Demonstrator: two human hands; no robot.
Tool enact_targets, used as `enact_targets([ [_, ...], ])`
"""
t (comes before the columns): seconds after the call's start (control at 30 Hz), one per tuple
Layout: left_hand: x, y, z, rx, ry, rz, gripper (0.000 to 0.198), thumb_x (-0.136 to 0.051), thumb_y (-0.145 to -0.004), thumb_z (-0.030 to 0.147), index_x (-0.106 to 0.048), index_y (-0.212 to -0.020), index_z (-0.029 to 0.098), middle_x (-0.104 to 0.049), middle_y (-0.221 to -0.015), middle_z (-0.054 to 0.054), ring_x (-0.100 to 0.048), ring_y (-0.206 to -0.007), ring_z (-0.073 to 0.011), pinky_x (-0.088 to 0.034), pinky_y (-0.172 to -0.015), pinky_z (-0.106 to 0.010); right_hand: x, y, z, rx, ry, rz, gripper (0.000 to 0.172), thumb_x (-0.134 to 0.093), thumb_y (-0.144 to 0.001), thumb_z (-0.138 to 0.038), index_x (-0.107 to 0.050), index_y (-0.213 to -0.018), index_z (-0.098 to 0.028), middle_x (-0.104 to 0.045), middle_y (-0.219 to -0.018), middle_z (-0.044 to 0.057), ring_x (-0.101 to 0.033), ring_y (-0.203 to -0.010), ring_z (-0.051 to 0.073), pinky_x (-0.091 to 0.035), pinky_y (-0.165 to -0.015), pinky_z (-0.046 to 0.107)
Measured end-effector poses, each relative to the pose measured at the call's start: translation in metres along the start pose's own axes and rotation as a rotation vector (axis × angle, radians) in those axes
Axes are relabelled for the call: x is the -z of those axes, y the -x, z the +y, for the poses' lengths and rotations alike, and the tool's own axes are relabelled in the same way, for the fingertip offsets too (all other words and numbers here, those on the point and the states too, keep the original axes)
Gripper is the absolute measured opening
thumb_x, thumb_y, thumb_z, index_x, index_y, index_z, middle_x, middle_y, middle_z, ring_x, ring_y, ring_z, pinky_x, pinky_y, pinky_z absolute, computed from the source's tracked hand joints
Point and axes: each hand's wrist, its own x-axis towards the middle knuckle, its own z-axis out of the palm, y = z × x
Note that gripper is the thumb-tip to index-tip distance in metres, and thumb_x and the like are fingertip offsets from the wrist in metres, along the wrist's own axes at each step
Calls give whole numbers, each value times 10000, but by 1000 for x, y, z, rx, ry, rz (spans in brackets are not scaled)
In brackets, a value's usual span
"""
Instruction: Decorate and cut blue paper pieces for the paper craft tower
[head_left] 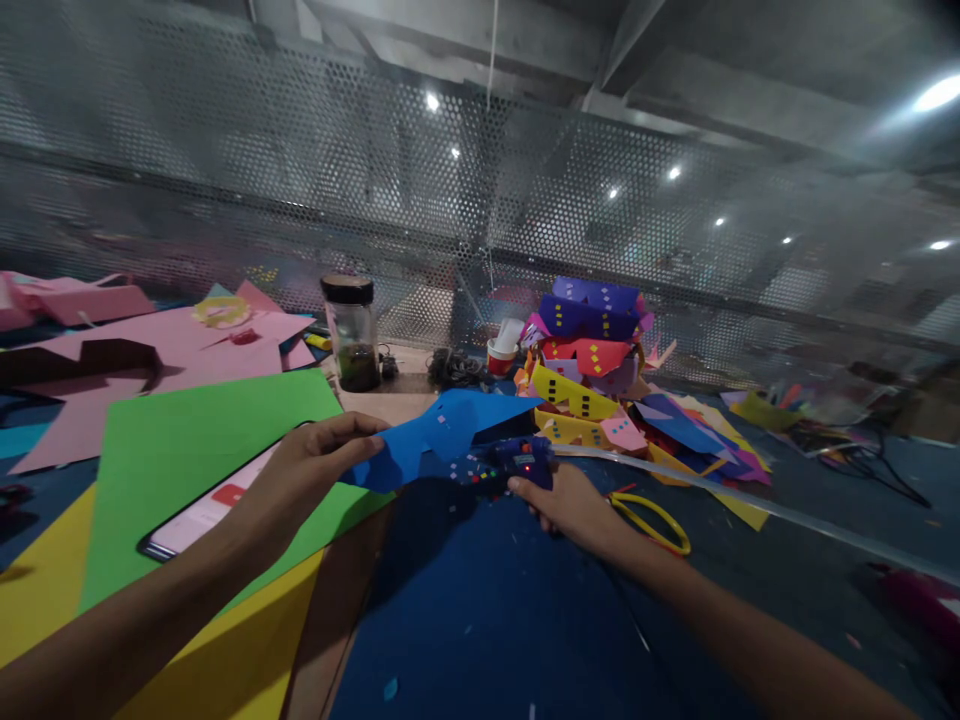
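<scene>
My left hand (315, 460) pinches the near edge of a folded blue paper piece (439, 430) and holds it up above the table. My right hand (559, 500) is closed around a dark blue glue gun (517, 462) with a small red light on it; its front end points left, close under the blue paper. Small coloured paper bits speckle the paper and the gun.
A phone (206, 510) lies on a green sheet (195, 450) over yellow sheets (225, 660). Yellow-handled scissors (652, 520) lie right of my hand. A pile of folded coloured paper pieces (592, 380), a jar (352, 335), a cup (501, 355), pink sheets (150, 350) and a perforated metal wall (300, 180) stand behind.
</scene>
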Motion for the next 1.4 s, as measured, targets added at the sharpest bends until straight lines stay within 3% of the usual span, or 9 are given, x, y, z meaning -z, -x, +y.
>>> enact_targets([
  [0.33,0,-2,0,16,16,13,284,-788,-709,485,-772,-827,227,-708,-743,9,-592,-702,-184,-426,-668,-274,16,25,-8,1,-37,31,415,-583,-944,-540,-598,-718,-193,-567,-496,-20,-560,-458,133,-391,-453,217],
  [0.67,-4,2,-1,-6,5,-14,252,-793,-705,466,-783,-817,241,-738,-766,-1,-615,-725,-205,-454,-693,-297,27,68,-29,-73,-63,83,352,-609,-927,-508,-605,-735,-213,-551,-484,-28,-580,-484,142,-428,-479,220],
  [0.87,-10,5,2,-1,5,-72,259,-789,-717,470,-762,-812,230,-708,-725,12,-593,-696,-183,-441,-670,-278,20,74,-33,9,-154,66,374,-613,-912,-547,-591,-739,-216,-576,-562,-30,-569,-496,123,-457,-499,215],
  [1.0,-12,7,2,24,15,-76,317,-806,-686,488,-752,-837,215,-696,-723,15,-580,-689,-171,-420,-653,-266,16,76,-38,8,-150,57,385,-617,-918,-534,-582,-699,-220,-520,-513,-43,-542,-489,122,-425,-482,216],
  [1.2,-10,9,-1,28,-24,-93,347,-792,-701,506,-758,-880,210,-694,-750,0,-589,-707,-181,-416,-656,-277,14,78,-36,28,-153,79,331,-624,-934,-533,-667,-896,-206,-536,-537,-50,-539,-500,125,-405,-482,223],
  [1.4,-12,9,0,-3,-18,-115,301,-795,-701,479,-757,-850,220,-672,-698,14,-549,-664,-158,-398,-625,-256,12,75,-32,31,-158,86,334,-641,-928,-529,-684,-902,-199,-555,-561,-39,-552,-514,129,-416,-486,226],
])
